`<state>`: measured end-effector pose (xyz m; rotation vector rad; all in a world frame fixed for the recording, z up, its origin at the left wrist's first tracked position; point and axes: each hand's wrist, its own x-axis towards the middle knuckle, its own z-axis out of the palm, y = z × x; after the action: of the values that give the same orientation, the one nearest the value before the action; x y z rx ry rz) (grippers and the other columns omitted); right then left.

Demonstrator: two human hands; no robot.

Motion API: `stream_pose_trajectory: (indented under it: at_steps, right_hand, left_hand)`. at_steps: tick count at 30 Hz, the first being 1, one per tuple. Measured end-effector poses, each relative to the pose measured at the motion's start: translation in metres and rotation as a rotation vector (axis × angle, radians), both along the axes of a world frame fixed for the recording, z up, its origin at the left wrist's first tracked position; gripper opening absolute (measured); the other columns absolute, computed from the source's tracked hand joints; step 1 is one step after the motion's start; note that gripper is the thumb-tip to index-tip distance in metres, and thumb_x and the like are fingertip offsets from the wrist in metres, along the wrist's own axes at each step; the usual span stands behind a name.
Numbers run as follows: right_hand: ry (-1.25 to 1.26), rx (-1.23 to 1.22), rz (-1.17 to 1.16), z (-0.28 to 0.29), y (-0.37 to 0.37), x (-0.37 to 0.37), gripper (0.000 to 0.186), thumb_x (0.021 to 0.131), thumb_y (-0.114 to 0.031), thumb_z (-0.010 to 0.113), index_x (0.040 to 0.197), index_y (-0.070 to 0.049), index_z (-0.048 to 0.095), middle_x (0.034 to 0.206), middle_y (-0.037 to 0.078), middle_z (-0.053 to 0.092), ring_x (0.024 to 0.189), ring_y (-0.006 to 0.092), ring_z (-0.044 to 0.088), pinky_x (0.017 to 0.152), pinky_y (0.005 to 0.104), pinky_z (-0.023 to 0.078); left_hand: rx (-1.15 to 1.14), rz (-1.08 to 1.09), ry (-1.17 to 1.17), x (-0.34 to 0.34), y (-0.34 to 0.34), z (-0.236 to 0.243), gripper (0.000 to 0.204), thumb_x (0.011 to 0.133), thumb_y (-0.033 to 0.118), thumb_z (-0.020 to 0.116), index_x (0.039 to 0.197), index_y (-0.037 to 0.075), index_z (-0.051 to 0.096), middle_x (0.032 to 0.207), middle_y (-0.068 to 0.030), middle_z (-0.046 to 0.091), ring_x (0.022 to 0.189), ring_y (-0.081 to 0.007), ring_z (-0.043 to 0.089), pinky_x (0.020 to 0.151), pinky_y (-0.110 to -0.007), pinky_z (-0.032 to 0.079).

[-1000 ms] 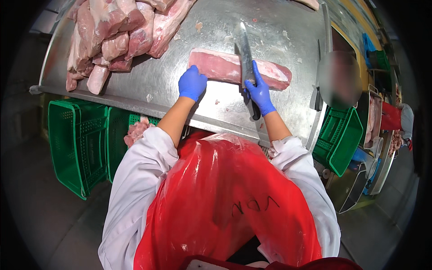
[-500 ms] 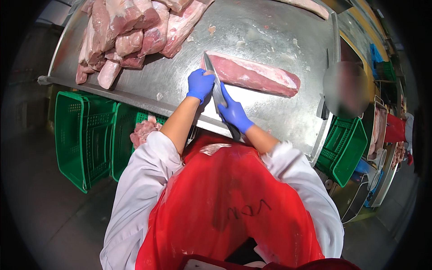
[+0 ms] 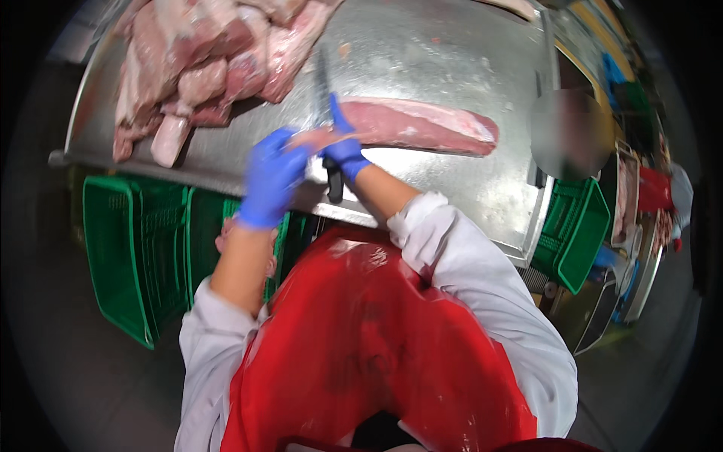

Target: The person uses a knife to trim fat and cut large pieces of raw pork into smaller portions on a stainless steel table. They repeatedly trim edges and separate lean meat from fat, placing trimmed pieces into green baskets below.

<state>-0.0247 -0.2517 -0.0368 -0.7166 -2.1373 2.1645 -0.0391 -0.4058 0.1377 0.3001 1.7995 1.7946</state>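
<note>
A long pork loin (image 3: 422,128) lies across the steel table, its pale fat side toward the far edge. My left hand (image 3: 269,181), blue-gloved and blurred by motion, is closed on a thin flap of meat (image 3: 316,138) at the loin's left end. My right hand (image 3: 346,149), gloved alike, grips a knife. The knife's black handle (image 3: 334,181) sticks out below that hand, and its blurred blade (image 3: 322,83) points away from me. The right hand presses close to the loin's left end; exactly where the flap joins the loin is hidden.
A heap of pork pieces (image 3: 203,68) sits at the table's far left. Green crates (image 3: 117,256) stand below the table's near left edge, one with meat scraps. Another green crate (image 3: 576,237) is on the right. A person in red (image 3: 655,188) stands at the far right.
My left hand has moved left and nearer to me, drawing the flap away from the loin. My right hand has shifted left with the knife. The view has shifted slightly.
</note>
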Motion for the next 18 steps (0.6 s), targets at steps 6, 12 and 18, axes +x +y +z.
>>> stream_pose_trajectory:
  at_steps: [6,12,18]
  right_hand:
    - [0.068,0.144,-0.144,0.052,0.098,0.138,0.078,0.096,-0.008,0.059,0.163,-0.027,0.023,0.084,0.005,0.064,0.062,0.0099,0.056,0.059,0.0291,0.052]
    - [-0.206,0.627,-0.431,0.037,0.266,0.229,0.077,0.094,-0.014,0.061,0.160,-0.033,0.027,0.075,0.011,0.064,0.062,0.0183,0.061,0.062,0.0357,0.052]
    - [-0.242,0.661,-0.315,0.031,0.259,0.269,0.078,0.092,-0.013,0.062,0.160,-0.034,0.028,0.069,0.014,0.062,0.059,0.0219,0.060,0.066,0.0382,0.052]
  left_hand:
    - [-0.447,0.025,0.049,-0.009,-0.188,-0.036,0.016,0.090,0.018,0.069,0.092,0.002,0.066,0.078,0.0038,0.059,0.071,-0.0040,0.049,0.060,-0.022,0.040]
    - [-1.257,-0.387,0.574,-0.019,-0.228,-0.129,0.052,0.089,0.025,0.073,0.129,-0.003,0.056,0.112,-0.0243,0.068,0.099,-0.0348,0.069,0.087,-0.044,0.054]
    - [-0.546,-0.225,0.747,-0.056,-0.003,-0.157,0.061,0.085,0.026,0.077,0.134,-0.001,0.053,0.123,-0.0232,0.061,0.114,-0.0375,0.062,0.096,-0.045,0.050]
